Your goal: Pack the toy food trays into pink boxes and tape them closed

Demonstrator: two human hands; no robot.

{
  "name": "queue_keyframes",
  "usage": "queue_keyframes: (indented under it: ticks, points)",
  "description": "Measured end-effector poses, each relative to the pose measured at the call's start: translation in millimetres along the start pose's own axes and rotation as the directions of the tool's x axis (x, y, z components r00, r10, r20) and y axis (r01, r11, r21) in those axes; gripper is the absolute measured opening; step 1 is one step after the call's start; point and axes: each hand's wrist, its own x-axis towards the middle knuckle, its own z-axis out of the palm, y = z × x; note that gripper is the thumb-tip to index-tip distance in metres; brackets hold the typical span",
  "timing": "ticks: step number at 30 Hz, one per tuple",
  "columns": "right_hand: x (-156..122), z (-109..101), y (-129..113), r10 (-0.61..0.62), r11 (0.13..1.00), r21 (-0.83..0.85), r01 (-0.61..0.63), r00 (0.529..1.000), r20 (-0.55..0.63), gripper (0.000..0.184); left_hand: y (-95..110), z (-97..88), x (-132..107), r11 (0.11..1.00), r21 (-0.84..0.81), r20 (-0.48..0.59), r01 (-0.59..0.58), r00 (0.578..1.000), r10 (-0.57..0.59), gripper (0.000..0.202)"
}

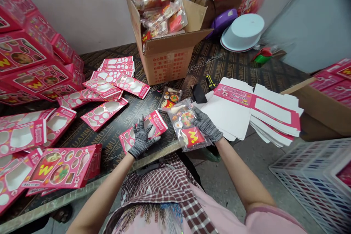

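My left hand (143,137), in a grey knit glove, lies with fingers spread over a pink window box (159,122) that is flat on the table near its front edge. My right hand (204,122), gloved too, is closed on the side of a clear plastic bag of toy food (186,122) with a red "W" packet inside. The bag hangs partly over the table edge. Just behind it lies a small dark packet of toy food (171,98). A black flat object (199,94) and a yellow-and-black cutter (211,81) lie farther back.
An open carton (167,64) full of bagged toys stands at the back. Loose flat pink boxes (104,114) and stacked filled boxes (35,76) cover the left. Unfolded white-and-pink cartons (233,117) lie right, near a white plastic crate (309,179). Pale blue tubs (246,31) sit behind.
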Motion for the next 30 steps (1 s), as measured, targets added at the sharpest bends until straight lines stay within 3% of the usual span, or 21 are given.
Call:
queue_keyframes:
  ticks: [2,4,8,11,13,14,17,19,21,24,26,30]
  points:
    - [0,3,-3,0.028,0.999,0.028,-0.033,0.988,0.153,0.077,0,-2.6,-7,0.999,0.021,-0.009,-0.037,0.999,0.037,0.078]
    - [0,8,-4,0.093,0.991,0.057,-0.122,0.926,0.365,0.075,1,-4.1,-13,0.997,0.043,0.009,-0.062,0.998,0.062,0.075]
    - [5,13,-1,0.229,0.934,0.039,-0.356,0.678,0.698,0.066,9,0.0,-26,0.975,0.045,0.111,-0.22,0.971,0.214,0.075]
    - [17,11,3,0.315,0.918,-0.119,-0.378,0.514,0.798,0.058,14,5.8,-34,0.917,-0.015,0.184,-0.399,0.9,0.395,0.076]
    - [27,8,3,0.35,0.922,-0.211,-0.324,0.466,0.813,0.053,14,6.0,-35,0.893,-0.047,0.194,-0.447,0.873,0.447,0.087]
    - [32,7,3,0.356,0.926,-0.24,-0.293,0.456,0.816,0.052,12,4.3,-35,0.897,-0.049,0.187,-0.439,0.878,0.44,0.096]
    - [41,10,4,0.341,0.94,-0.28,-0.197,0.456,0.822,0.051,4,-5.9,-28,0.93,-0.03,0.169,-0.367,0.915,0.367,0.125]
    - [44,21,8,0.311,0.949,-0.295,-0.11,0.487,0.816,0.048,-1,-13.3,-22,0.929,-0.029,0.193,-0.369,0.91,0.368,0.133]
    - [46,36,16,0.294,0.934,-0.356,-0.004,0.572,0.766,0.038,-2,-18.0,-17,0.917,-0.036,0.218,-0.398,0.892,0.396,0.134]
    - [47,54,25,0.27,0.825,-0.545,0.148,0.745,0.61,0.031,-4,-18.7,-14,0.907,-0.026,0.251,-0.42,0.876,0.413,0.132]
    - [42,51,25,0.252,0.743,-0.642,0.188,0.811,0.528,0.043,-6,-16.9,-14,0.908,-0.008,0.304,-0.419,0.864,0.402,0.132]
    - [12,11,19,0.289,0.713,-0.693,0.112,0.852,0.435,0.094,-12,-11.9,-16,0.912,-0.016,0.341,-0.41,0.855,0.39,0.13]
